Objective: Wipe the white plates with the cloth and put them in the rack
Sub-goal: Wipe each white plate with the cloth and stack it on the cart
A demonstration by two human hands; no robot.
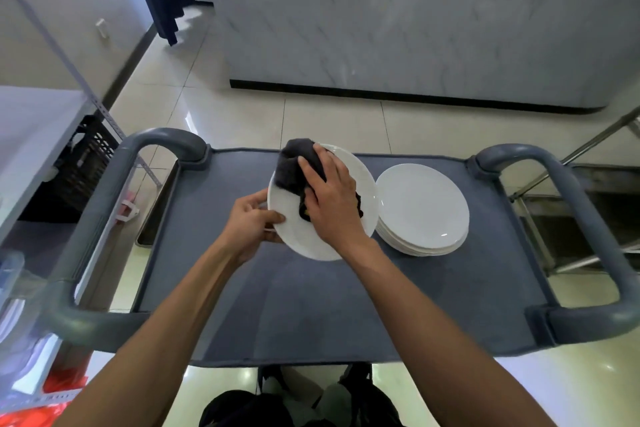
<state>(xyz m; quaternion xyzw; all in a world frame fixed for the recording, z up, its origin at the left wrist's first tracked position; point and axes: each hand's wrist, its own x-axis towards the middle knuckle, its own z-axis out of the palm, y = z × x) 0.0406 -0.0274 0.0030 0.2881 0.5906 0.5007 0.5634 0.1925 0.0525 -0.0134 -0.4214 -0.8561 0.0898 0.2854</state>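
A white plate [363, 184] is held tilted above the grey cart top [311, 295]. My left hand [251, 222] grips its left rim, thumb on the face and fingers behind. My right hand [332, 198] presses a dark grey cloth [294, 166] flat against the plate's face, fingers spread over it. To the right, a stack of several white plates [424, 208] rests on the cart. No rack is recognisable in view.
The cart has thick grey handles at the left [100, 218] and right [588, 218]. A metal shelving unit with a black crate [86, 163] stands at the left. A marble-faced counter [415, 28] stands beyond the cart, and a steel frame [571, 218] at the right.
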